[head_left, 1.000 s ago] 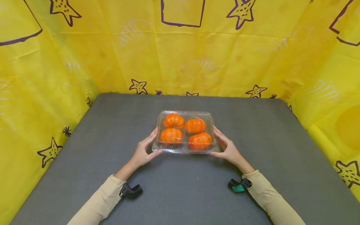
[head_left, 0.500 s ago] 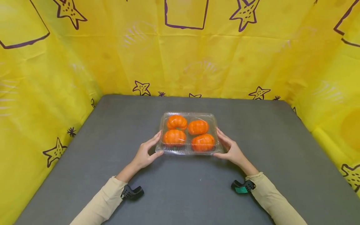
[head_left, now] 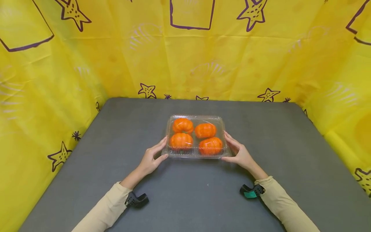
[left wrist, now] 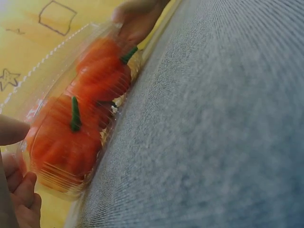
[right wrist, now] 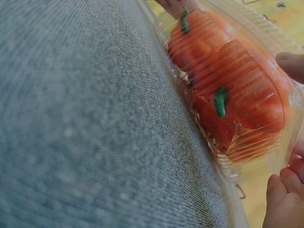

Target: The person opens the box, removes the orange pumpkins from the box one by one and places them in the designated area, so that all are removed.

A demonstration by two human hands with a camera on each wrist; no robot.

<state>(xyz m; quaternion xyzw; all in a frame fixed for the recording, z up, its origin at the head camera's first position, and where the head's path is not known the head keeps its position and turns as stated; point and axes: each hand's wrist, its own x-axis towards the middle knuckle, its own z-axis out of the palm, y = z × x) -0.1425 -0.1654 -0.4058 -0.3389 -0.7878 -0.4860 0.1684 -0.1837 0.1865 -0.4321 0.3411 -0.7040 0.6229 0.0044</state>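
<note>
A clear plastic clamshell container (head_left: pixel 195 156) with its lid closed lies near the middle of the table in the head view. Several small orange pumpkins (head_left: pixel 181 140) sit inside it in two rows. Green stems show on the pumpkins (left wrist: pixel 61 142) in the left wrist view. My left hand (head_left: pixel 150 159) holds the container's left end, thumb at the front corner and fingers along the side. At the opposite end my right hand (head_left: pixel 240 154) grips it in the same way. Whether the container's base touches the table is hard to tell.
A dark grey cloth-covered table (head_left: pixel 185 199) spreads around the container. Yellow printed fabric (head_left: pixel 185 58) with starfish and fish drawings hangs behind it and along both sides. Black wrist mounts (head_left: pixel 137 199) stick out from the sleeves.
The whole head view has shifted slightly, so everything appears a little further right. Both hands keep their hold, and the container stays in about the same place on the table.
</note>
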